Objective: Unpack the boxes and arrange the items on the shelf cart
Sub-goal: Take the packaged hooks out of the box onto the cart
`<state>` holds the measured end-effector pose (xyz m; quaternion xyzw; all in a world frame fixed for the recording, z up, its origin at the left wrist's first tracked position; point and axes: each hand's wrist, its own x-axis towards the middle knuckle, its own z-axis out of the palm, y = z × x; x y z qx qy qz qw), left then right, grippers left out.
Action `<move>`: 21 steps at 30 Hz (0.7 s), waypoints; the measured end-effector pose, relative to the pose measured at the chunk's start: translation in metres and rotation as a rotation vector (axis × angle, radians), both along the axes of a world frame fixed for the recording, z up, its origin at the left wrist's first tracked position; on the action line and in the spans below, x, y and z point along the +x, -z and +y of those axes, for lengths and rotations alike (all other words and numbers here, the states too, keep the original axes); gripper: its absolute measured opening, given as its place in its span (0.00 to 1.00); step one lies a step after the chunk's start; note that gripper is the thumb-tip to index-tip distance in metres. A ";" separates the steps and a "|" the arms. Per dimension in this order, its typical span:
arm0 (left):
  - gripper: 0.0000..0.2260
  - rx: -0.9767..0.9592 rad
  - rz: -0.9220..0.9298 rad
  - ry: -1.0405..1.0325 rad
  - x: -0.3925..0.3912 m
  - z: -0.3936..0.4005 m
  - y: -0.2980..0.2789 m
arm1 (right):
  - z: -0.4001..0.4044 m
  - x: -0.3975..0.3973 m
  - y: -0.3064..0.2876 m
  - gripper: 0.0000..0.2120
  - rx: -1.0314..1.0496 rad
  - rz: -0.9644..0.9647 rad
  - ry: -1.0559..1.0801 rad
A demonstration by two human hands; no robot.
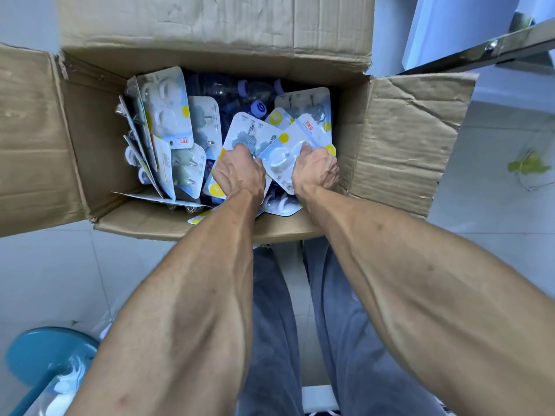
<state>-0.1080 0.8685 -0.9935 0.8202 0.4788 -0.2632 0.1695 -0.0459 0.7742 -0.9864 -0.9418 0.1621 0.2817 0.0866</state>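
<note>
Box: cardboard box (90,139) stands open on the floor, all four flaps folded outward, right in front of the person's legs.
Contents: blister packs (168,115) of hooks fill it, several standing on edge along the left side, others lying flat and overlapping on the right; plastic bottles (258,108) with purple caps lie underneath toward the far wall.
Left hand (238,172): down inside the box, its grip curled over the near end of a flower hook pack (249,130) (the card with grey flower shapes).
Right hand (315,171): also inside the box, its grip curled round the right edge of a white hook pack (283,156), which lies tilted over the flower hook pack.
Shelf cart: metal cart frame (492,48) crosses the upper right corner, beside the box's right flap.
Floor (45,274): pale tile, with a blue stool (39,352) at lower left.
</note>
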 end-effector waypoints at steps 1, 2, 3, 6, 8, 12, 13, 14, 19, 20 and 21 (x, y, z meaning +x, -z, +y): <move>0.12 0.009 0.015 0.018 0.001 0.000 0.001 | -0.001 0.000 -0.001 0.16 0.006 -0.039 -0.070; 0.14 0.015 0.026 0.030 0.003 0.001 0.001 | -0.002 0.000 -0.003 0.14 0.022 -0.076 -0.150; 0.15 0.018 0.030 0.033 0.003 0.001 0.001 | -0.003 0.001 -0.004 0.15 0.039 -0.091 -0.245; 0.14 0.029 0.037 0.002 0.004 0.006 -0.002 | -0.006 0.009 -0.002 0.21 0.058 0.009 -0.478; 0.13 0.040 0.046 -0.035 0.002 0.013 -0.003 | -0.007 0.014 -0.001 0.21 0.077 0.069 -0.431; 0.12 0.053 0.067 -0.033 -0.001 0.022 -0.005 | -0.017 0.011 -0.004 0.20 0.023 0.096 -0.499; 0.11 0.052 0.070 -0.029 -0.002 0.022 -0.005 | -0.019 0.009 -0.004 0.21 -0.005 0.085 -0.561; 0.10 0.052 0.072 -0.028 -0.003 0.022 -0.005 | -0.020 0.008 -0.005 0.20 -0.031 0.070 -0.603; 0.07 0.073 0.086 -0.065 0.000 0.016 -0.002 | -0.019 0.005 -0.005 0.13 -0.081 0.035 -0.650; 0.08 0.080 0.088 -0.077 0.000 0.014 -0.002 | -0.020 0.004 -0.005 0.13 -0.082 0.041 -0.676; 0.08 0.084 0.088 -0.086 0.001 0.013 -0.002 | -0.022 0.003 -0.005 0.13 -0.081 0.047 -0.702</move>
